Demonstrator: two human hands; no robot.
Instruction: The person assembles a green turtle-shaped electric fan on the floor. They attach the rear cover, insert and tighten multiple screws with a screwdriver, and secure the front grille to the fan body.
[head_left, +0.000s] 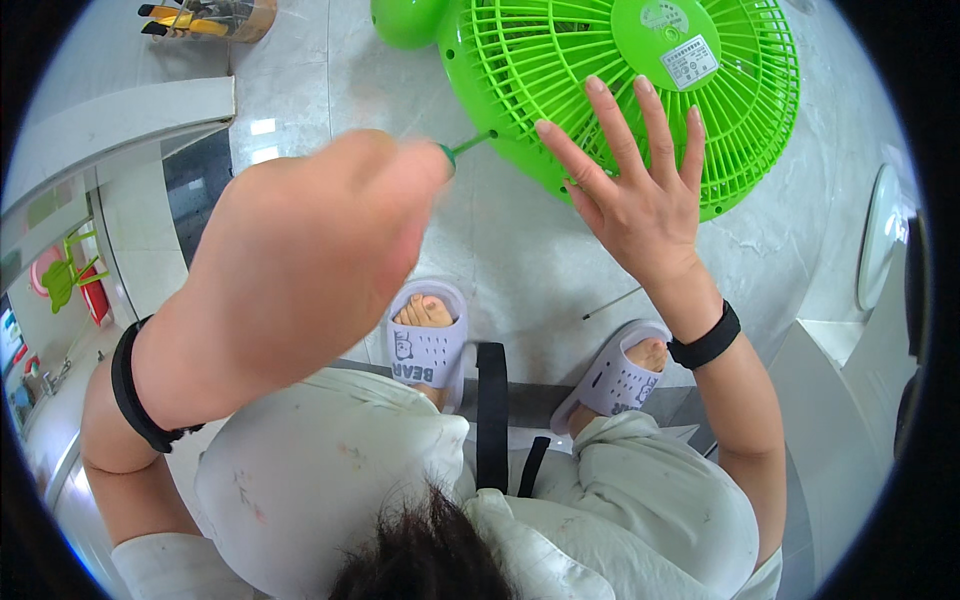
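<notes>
A bright green fan (475, 80) lies on the tiled floor with its slatted grille and round centre cover facing up. My left hand (325, 235) is closed round a screwdriver (468, 145); its handle is mostly hidden in my fist, with only a bit of green showing. The shaft reaches a small hole in the fan's rim, and the tip is hidden there. My right hand (640, 195) lies flat with fingers spread across the grille, near the rim. A rounded green part (408, 20) sits beside the fan at the top edge.
A clear container (250, 20) with yellow-and-black handled tools stands at the far left. A thin metal rod (612, 303) lies on the floor near my right slipper (620, 375). My left slipper (430, 345) is below my left hand. A white ledge (130, 120) borders the left side.
</notes>
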